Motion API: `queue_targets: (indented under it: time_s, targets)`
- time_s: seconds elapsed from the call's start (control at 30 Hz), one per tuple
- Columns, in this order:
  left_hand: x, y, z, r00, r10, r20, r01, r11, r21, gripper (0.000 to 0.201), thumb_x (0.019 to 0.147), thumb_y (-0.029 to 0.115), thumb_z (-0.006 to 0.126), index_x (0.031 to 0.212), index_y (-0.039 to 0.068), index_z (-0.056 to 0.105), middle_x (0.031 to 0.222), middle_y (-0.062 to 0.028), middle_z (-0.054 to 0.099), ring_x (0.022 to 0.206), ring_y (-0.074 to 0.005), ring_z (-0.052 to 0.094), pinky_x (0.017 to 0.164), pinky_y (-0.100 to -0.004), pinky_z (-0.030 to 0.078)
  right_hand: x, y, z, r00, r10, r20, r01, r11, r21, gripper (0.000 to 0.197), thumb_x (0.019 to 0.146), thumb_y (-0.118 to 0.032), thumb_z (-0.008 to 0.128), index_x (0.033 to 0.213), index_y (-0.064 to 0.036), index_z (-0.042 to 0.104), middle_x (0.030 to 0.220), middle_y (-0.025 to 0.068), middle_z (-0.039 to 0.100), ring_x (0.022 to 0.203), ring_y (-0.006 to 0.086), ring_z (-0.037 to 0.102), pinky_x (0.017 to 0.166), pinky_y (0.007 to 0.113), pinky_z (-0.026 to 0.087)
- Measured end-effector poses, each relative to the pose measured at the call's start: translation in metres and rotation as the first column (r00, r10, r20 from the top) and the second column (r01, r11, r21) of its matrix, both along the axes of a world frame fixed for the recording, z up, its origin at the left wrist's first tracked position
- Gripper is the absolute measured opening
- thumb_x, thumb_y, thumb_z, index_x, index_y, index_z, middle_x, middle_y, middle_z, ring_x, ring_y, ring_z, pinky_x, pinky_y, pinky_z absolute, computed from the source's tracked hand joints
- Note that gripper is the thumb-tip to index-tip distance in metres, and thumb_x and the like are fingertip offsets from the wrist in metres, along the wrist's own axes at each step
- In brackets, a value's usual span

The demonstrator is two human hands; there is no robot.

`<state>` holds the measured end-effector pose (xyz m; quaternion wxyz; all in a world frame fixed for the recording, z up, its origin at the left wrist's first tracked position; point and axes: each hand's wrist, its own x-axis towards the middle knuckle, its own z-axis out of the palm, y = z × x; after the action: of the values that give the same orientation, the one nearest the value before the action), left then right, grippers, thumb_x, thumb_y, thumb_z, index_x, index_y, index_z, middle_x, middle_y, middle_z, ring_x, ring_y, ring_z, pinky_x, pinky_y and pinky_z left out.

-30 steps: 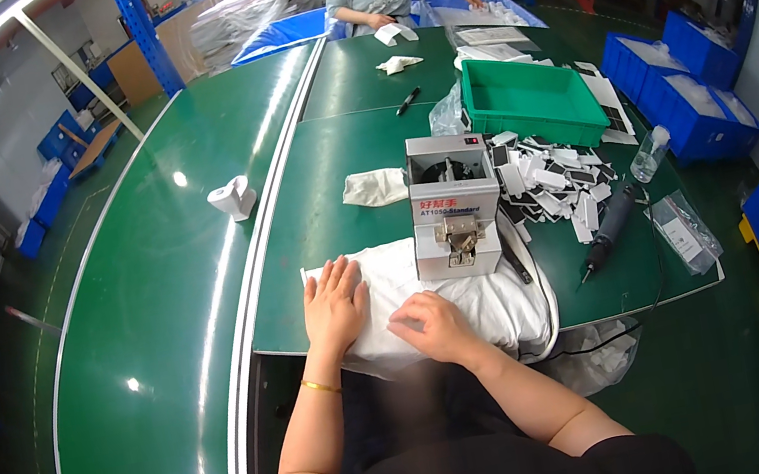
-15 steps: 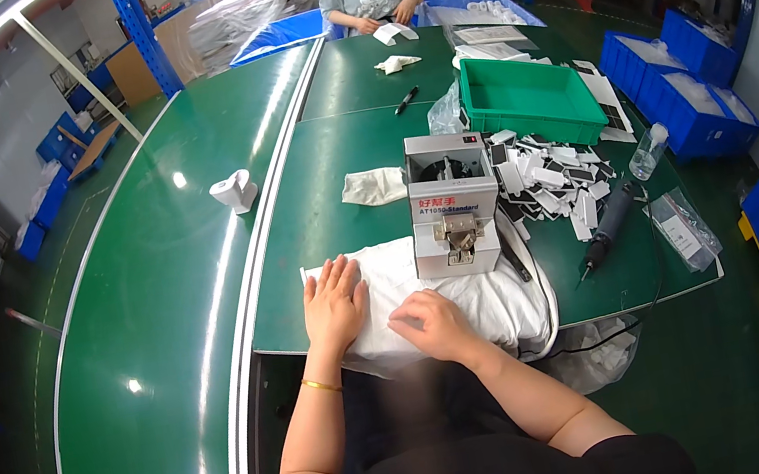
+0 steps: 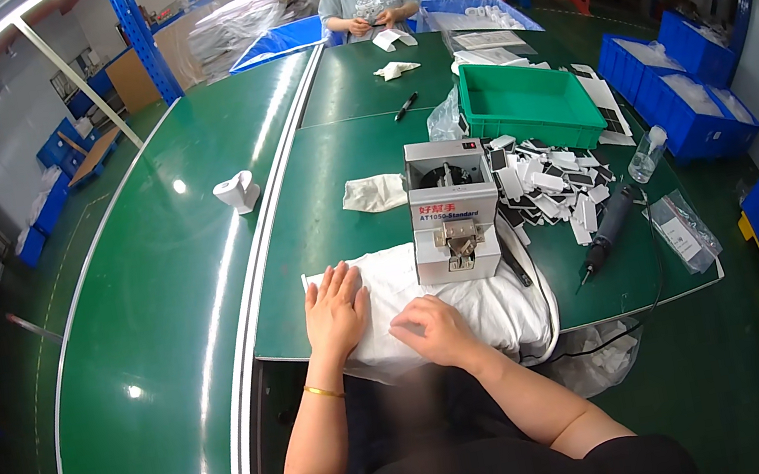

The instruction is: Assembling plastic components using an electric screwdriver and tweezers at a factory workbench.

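My left hand lies flat on a white cloth spread at the table's front edge, its fingers stretched out. Over the same cloth rests my right hand, loosely bent, with a gap between thumb and fingers and nothing seen in it. Just beyond my hands, a grey box-shaped screw feeder stands on the cloth. A smaller white cloth lies to its left. On its right are a heap of small white and black pieces and a dark electric screwdriver with a cable.
Behind the heap sits a green crate. A clear bottle and a plastic bag lie at the right edge. White curved parts rest on the green surface at left. Another person works across the table.
My hands keep their places on the cloth. Across the table, the other person's hands have drawn together and up, off the white piece. The view has tipped slightly.
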<state>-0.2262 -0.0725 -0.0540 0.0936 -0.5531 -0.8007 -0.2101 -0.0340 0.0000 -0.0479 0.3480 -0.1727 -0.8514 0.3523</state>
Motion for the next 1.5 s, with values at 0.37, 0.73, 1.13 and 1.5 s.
queue_targets:
  time_s: [0.37,0.73,1.13,1.5]
  targets:
    - [0.0,0.0005,0.0011,1.0,0.0,0.0,0.0,1.0,0.006,0.042,0.097,0.033,0.053,0.134,0.013,0.058,0.144,-0.0076,0.054,0.14,-0.0249,0.043,0.116,-0.0467,0.029,-0.0011,0.0008,-0.0013,1.0,0.003,-0.017,-0.003,1.0,0.004,0.014,0.083,-0.019,0.074,0.088,-0.0061,0.073,0.083,0.0084,0.067,0.081,0.027,0.063,0.072,0.036,0.051]
    - [0.0008,0.0002,0.0007,1.0,-0.003,0.015,0.003,1.0,0.015,0.041,0.097,0.033,0.053,0.133,0.014,0.059,0.145,-0.0073,0.053,0.139,-0.0249,0.044,0.116,-0.0474,0.028,-0.0009,0.0001,-0.0031,1.0,0.003,-0.028,-0.003,1.0,0.011,0.012,0.084,-0.02,0.074,0.085,-0.0079,0.074,0.082,0.0069,0.067,0.08,0.0265,0.062,0.073,0.037,0.051]
    - [-0.0003,0.0009,0.0004,1.0,0.007,0.009,-0.007,1.0,0.001,0.042,0.097,0.034,0.053,0.134,0.013,0.059,0.145,-0.0067,0.053,0.14,-0.0244,0.043,0.117,-0.0476,0.028,-0.0018,-0.0005,-0.0017,1.0,-0.001,-0.025,0.001,1.0,0.001,0.013,0.083,-0.02,0.075,0.085,-0.0076,0.074,0.083,0.0062,0.067,0.08,0.0262,0.062,0.073,0.036,0.051]
    - [0.0015,0.0005,0.0022,1.0,0.007,0.014,-0.007,1.0,-0.002,0.042,0.097,0.034,0.053,0.134,0.013,0.058,0.145,-0.0066,0.053,0.14,-0.0236,0.043,0.117,-0.0469,0.028,-0.0015,0.0008,-0.0002,1.0,0.008,-0.03,-0.009,1.0,-0.013,0.014,0.084,-0.02,0.074,0.085,-0.0065,0.074,0.083,0.0072,0.067,0.081,0.0269,0.062,0.073,0.037,0.05]
